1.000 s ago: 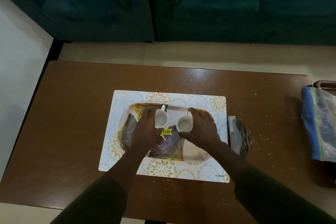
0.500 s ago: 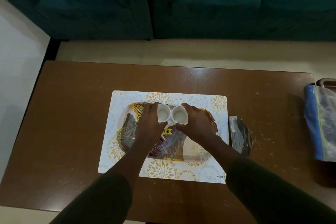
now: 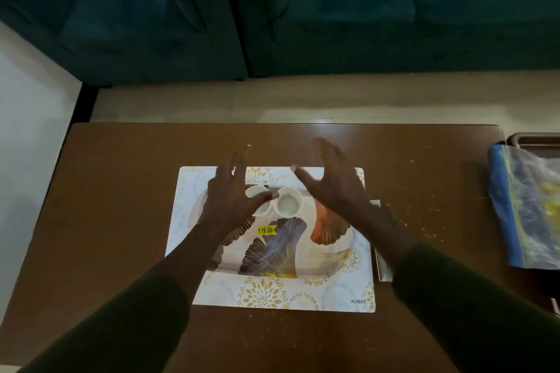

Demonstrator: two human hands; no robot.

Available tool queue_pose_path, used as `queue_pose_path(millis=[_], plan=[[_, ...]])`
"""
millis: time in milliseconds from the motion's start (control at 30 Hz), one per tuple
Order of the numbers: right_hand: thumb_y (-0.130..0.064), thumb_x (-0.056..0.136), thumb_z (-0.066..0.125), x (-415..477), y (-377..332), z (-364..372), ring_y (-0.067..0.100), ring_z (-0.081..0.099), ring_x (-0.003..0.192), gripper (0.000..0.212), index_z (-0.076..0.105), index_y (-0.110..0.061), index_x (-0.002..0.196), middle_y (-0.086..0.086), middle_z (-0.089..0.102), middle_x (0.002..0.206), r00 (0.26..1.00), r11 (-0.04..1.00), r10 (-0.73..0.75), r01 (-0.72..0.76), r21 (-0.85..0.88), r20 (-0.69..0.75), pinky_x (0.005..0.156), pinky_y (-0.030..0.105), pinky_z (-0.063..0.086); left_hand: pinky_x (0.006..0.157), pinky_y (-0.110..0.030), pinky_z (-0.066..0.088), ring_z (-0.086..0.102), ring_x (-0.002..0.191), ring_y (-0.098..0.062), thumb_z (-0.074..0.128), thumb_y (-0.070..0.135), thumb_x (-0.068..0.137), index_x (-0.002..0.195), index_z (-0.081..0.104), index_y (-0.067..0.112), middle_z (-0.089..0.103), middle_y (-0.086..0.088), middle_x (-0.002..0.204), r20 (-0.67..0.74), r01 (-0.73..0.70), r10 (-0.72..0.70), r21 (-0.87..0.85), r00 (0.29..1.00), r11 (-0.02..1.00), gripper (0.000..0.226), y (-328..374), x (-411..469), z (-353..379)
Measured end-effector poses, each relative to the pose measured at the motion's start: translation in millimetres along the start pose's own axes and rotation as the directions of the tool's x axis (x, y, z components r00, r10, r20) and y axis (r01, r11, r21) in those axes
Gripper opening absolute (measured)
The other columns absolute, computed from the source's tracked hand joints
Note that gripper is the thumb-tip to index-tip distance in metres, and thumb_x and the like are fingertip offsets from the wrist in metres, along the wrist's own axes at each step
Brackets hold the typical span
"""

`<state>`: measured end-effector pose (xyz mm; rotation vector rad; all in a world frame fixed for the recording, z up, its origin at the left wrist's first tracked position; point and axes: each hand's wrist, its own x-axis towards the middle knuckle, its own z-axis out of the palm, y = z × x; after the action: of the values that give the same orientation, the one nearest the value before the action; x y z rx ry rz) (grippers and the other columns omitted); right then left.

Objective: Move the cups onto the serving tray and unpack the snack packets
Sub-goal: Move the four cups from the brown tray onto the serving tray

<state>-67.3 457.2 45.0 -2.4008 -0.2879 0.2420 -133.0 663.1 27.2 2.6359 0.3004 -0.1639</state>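
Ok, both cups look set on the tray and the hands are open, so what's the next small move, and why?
Probably reach the right hand toward the plastic bag at the table's right edge. Both cups stand side by side on the serving tray, both hands are open and empty, and the bag looks untouched; its contents are unclear.

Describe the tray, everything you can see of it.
The tray is oval-cornered and pale, printed with purple, gold and orange fan leaves, and looks like plastic or melamine. A yellow price sticker sits near its middle. It lies flat on the placemat. Two white cups stand side by side at its far edge.
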Motion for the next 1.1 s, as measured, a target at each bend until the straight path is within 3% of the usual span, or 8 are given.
queue_pose_path(millis=[167, 267, 367, 700, 833, 1000, 1100], plan=[[-0.042, 0.089, 0.060, 34.0, 24.1, -79.0, 0.020, 0.055, 0.116, 0.053, 0.047, -0.016, 0.133, 0.005, 0.056, 0.131, 0.986, 0.998, 0.042, -0.034, 0.052, -0.164, 0.094, 0.038, 0.050, 0.108, -0.043, 0.036, 0.038, 0.137, -0.028, 0.067, 0.056, 0.079, 0.150, 0.026, 0.021, 0.034, -0.009, 0.152, -0.075, -0.111, 0.106, -0.069, 0.992, 0.991, 0.089, 71.9, 32.1, -5.3], [-0.036, 0.091, 0.059, 29.5, 60.0, -121.7, 0.023, 0.056, 0.115, 0.047, 0.049, -0.013, 0.131, 0.006, 0.058, 0.130, 0.974, 0.998, 0.064, -0.061, 0.020, -0.217, 0.093, 0.033, 0.045, 0.102, -0.040, 0.043, 0.044, 0.131, -0.029, 0.069, 0.050, 0.080, 0.149, 0.027, 0.020, 0.037, -0.009, 0.148, -0.074, -0.174, 0.170, -0.058, 0.983, 0.983, 0.086, 130.1, 47.0, 13.0], [-0.033, 0.092, 0.058, 6.8, 111.0, -154.2, 0.024, 0.055, 0.118, 0.044, 0.050, -0.013, 0.131, 0.009, 0.055, 0.134, 0.969, 0.989, 0.138, -0.145, -0.016, -0.205, 0.090, 0.026, 0.040, 0.101, -0.043, 0.046, 0.045, 0.129, -0.028, 0.067, 0.049, 0.083, 0.150, 0.025, 0.021, 0.036, -0.008, 0.148, -0.015, -0.251, 0.250, -0.097, 0.968, 0.963, 0.084, 190.4, 53.4, 43.0], [-0.016, 0.085, 0.061, -73.9, 274.4, -267.4, 0.029, 0.053, 0.118, 0.039, 0.056, -0.007, 0.123, 0.012, 0.058, 0.125, 0.914, 0.936, 0.319, -0.345, -0.069, -0.250, 0.099, 0.036, 0.042, 0.107, -0.046, 0.042, 0.037, 0.137, -0.027, 0.074, 0.034, 0.080, 0.153, 0.019, 0.023, 0.026, -0.005, 0.156, 0.208, -0.418, 0.428, -0.095, 0.879, 0.904, 0.092, 365.4, 50.8, 143.6], [-0.019, 0.085, 0.062, -103.9, 332.9, -309.7, 0.028, 0.055, 0.116, 0.038, 0.057, -0.012, 0.122, 0.009, 0.059, 0.124, 0.862, 0.899, 0.391, -0.433, -0.069, -0.322, 0.094, 0.036, 0.044, 0.104, -0.037, 0.042, 0.036, 0.139, -0.024, 0.075, 0.027, 0.079, 0.153, 0.021, 0.024, 0.025, -0.002, 0.156, 0.259, -0.461, 0.492, -0.174, 0.831, 0.870, 0.091, 428.4, 51.0, 186.5], [-0.018, 0.085, 0.060, -123.6, 391.4, -347.8, 0.034, 0.061, 0.101, 0.024, 0.061, -0.007, 0.106, 0.013, 0.065, 0.106, 0.783, 0.833, 0.486, -0.549, -0.064, -0.387, 0.076, 0.036, 0.048, 0.099, -0.040, 0.047, 0.038, 0.138, -0.023, 0.076, 0.027, 0.079, 0.151, 0.024, 0.026, 0.028, -0.002, 0.154, 0.280, -0.523, 0.580, -0.255, 0.765, 0.813, 0.088, 492.6, 56.1, 233.7], [-0.045, 0.080, 0.063, -116.9, 410.5, -370.1, 0.025, 0.065, 0.093, 0.041, 0.057, -0.022, 0.114, -0.001, 0.067, 0.098, 0.744, 0.835, 0.489, -0.551, -0.003, -0.455, 0.068, 0.030, 0.047, 0.100, -0.036, 0.040, 0.034, 0.140, -0.022, 0.076, 0.026, 0.079, 0.151, 0.024, 0.025, 0.028, -0.001, 0.154, 0.293, -0.536, 0.604, -0.284, 0.741, 0.795, 0.089, 528.3, 67.8, 258.6]])
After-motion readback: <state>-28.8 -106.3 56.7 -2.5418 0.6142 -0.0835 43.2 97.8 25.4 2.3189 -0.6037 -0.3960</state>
